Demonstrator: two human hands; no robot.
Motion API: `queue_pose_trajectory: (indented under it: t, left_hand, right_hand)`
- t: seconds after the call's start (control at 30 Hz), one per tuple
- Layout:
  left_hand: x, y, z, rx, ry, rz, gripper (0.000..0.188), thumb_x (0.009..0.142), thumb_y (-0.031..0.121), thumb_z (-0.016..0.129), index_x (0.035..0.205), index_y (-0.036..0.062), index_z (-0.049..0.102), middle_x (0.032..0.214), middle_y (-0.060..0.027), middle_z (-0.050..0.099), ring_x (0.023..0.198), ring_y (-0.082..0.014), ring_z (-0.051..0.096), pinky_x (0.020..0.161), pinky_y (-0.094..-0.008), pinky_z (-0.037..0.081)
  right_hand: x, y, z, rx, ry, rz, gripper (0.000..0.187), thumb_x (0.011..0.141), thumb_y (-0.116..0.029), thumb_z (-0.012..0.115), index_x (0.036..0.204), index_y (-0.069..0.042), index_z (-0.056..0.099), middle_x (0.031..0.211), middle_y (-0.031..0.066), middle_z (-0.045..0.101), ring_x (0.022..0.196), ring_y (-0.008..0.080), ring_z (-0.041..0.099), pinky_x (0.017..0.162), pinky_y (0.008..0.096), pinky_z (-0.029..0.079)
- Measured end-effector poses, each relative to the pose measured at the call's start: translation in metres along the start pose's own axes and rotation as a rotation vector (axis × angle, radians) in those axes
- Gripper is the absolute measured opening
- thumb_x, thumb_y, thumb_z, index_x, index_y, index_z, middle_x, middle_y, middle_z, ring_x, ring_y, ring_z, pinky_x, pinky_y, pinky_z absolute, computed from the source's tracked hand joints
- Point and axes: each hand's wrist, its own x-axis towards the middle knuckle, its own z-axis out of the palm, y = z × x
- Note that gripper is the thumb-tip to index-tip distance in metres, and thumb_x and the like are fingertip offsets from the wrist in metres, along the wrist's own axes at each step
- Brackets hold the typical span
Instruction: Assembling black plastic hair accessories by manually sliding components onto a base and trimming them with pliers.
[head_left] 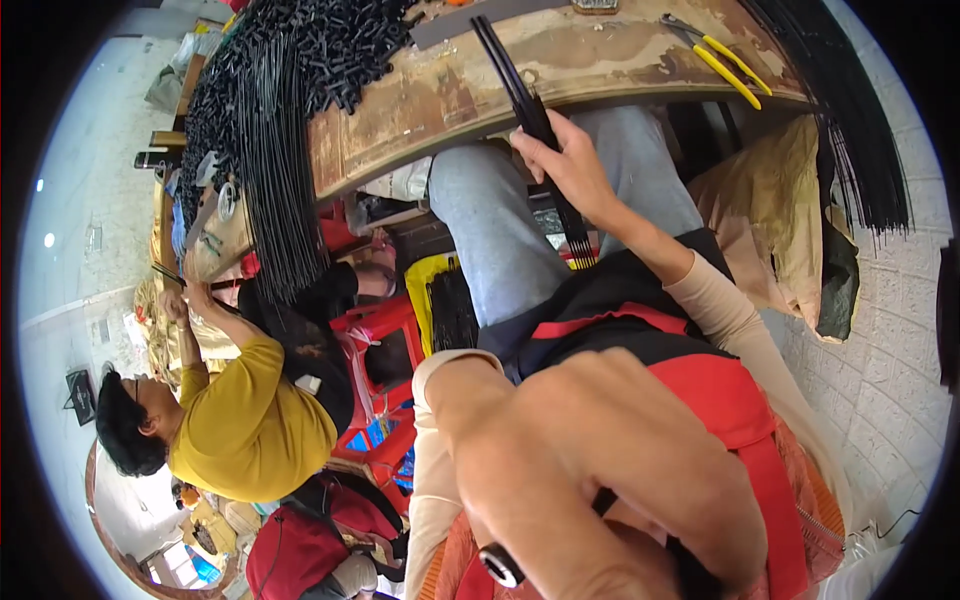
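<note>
- Near the frame's upper middle, the right hand (568, 165) grips a bundle of thin black rods (535, 125) over the worn wooden workbench (440, 100).
- Low centre, the left hand (610, 470) (huge, close to the lens) curls around a small black cylinder (500, 565).

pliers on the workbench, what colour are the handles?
Yellow handles on the pliers, lying on the worn wooden workbench. The head view, the only one, shows it.

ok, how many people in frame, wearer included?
2. The wearer, whose right hand grips a bundle of black rods and whose left hand is close to the lens; a co-worker in a yellow shirt at lower left. Others may be hidden.
</note>
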Motion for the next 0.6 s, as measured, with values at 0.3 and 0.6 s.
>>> queue_pose_trajectory:
  t: [0.3, 0.6]
  left_hand:
    - [0.017, -0.029, -0.049, -0.159, -0.441, 0.082, 0.019, 0.088, 0.015, 0.070, 0.099, 0.0009, 0.065, 0.083, -0.0220, 0.065, 0.057, -0.0216, 0.063, 0.053, -0.0259, 0.055]
    - [0.003, 0.011, 0.040, 0.822, 0.457, -0.437, 0.071, 0.100, 0.050, 0.039, 0.058, -0.0025, 0.062, 0.053, -0.0083, 0.061, 0.039, -0.0141, 0.051, 0.042, -0.0219, 0.042]
  right_hand:
    - [-0.003, -0.004, 0.008, 0.000, -0.028, 0.028, 0.019, 0.093, -0.021, 0.062, 0.096, -0.004, 0.055, 0.068, -0.0027, 0.050, 0.058, 0.0043, 0.046, 0.052, 0.0214, 0.038]
    - [0.007, -0.002, -0.002, 0.008, 0.018, 0.027, 0.017, 0.093, -0.020, 0.061, 0.093, -0.004, 0.055, 0.065, -0.0032, 0.048, 0.056, 0.0047, 0.045, 0.052, 0.0219, 0.037]
